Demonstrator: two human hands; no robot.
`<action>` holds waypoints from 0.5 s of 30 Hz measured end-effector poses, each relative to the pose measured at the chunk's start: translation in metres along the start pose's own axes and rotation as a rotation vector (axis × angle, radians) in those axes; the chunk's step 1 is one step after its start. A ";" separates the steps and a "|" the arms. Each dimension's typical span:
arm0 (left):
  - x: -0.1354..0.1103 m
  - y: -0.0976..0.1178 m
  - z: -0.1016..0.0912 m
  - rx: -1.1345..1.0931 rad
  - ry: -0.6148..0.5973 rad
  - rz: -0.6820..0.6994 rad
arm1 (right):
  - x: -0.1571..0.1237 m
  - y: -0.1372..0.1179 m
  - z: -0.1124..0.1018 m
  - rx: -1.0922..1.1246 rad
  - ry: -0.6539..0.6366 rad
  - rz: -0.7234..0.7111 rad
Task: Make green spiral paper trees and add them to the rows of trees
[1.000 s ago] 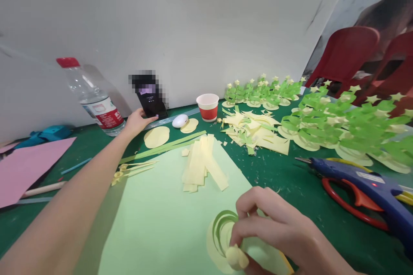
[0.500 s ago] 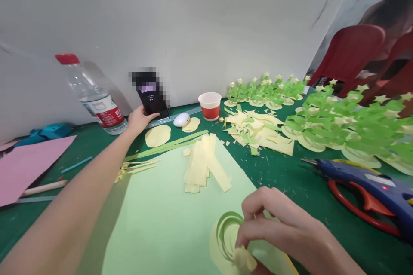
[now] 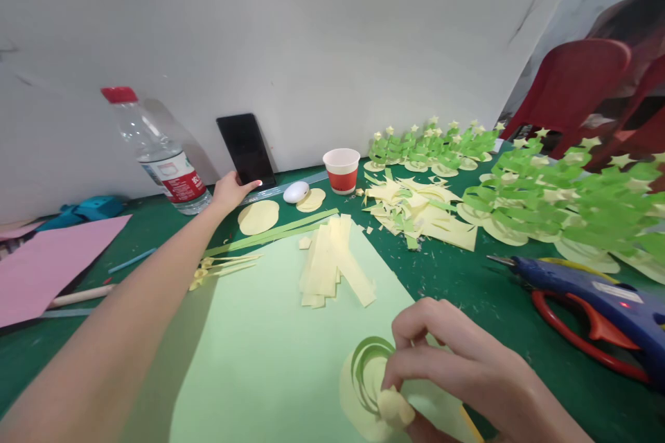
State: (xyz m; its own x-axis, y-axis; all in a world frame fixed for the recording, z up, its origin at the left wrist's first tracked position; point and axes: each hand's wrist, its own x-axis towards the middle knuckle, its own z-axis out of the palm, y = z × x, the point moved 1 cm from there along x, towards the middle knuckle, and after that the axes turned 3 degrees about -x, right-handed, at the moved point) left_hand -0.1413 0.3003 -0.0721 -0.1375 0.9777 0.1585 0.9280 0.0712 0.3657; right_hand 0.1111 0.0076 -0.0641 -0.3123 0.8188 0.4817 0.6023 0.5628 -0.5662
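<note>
A black phone (image 3: 246,150) leans against the wall with a dark screen. My left hand (image 3: 228,192) grips its lower left corner, thumb across the bottom front; the other fingers are largely hidden. Low on the right, my right hand (image 3: 441,367) pinches a small curled pale yellow paper piece (image 3: 395,407). That piece sits beside a looped green paper strip (image 3: 358,381) standing on a round pale yellow paper base (image 3: 349,398). Underneath lies a light green sheet (image 3: 249,353). Pale yellow paper strips (image 3: 322,266) are stacked on the sheet's far part.
Behind the sheet stand a water bottle (image 3: 174,173), a white mouse-shaped object (image 3: 296,192) and a red-white paper cup (image 3: 341,171). Paper scraps (image 3: 415,208) lie near several green paper trees (image 3: 561,214). A blue glue gun (image 3: 576,284) and red-handled scissors (image 3: 551,322) are at right; pink paper (image 3: 52,263) at left.
The phone's lit screen has gone dark. My left thumb stays at its lower edge. My right hand keeps its pinch on the yellow paper piece, and the whole view has shifted slightly.
</note>
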 end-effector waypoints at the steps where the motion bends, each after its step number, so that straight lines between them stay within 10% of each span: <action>1: 0.000 0.000 0.000 0.005 -0.010 -0.014 | 0.000 0.000 0.000 -0.014 -0.005 -0.011; 8: -0.029 0.008 -0.024 0.053 -0.056 0.007 | 0.002 -0.001 0.005 -0.037 0.021 0.023; 15: -0.184 0.003 -0.070 0.079 -0.247 0.272 | 0.002 -0.003 0.005 0.055 -0.035 0.105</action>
State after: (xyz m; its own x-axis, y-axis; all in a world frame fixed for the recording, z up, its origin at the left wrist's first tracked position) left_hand -0.1373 0.1073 -0.0360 0.1965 0.9804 0.0110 0.9442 -0.1922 0.2674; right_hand 0.1051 0.0082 -0.0645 -0.2756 0.8766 0.3944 0.5921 0.4780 -0.6488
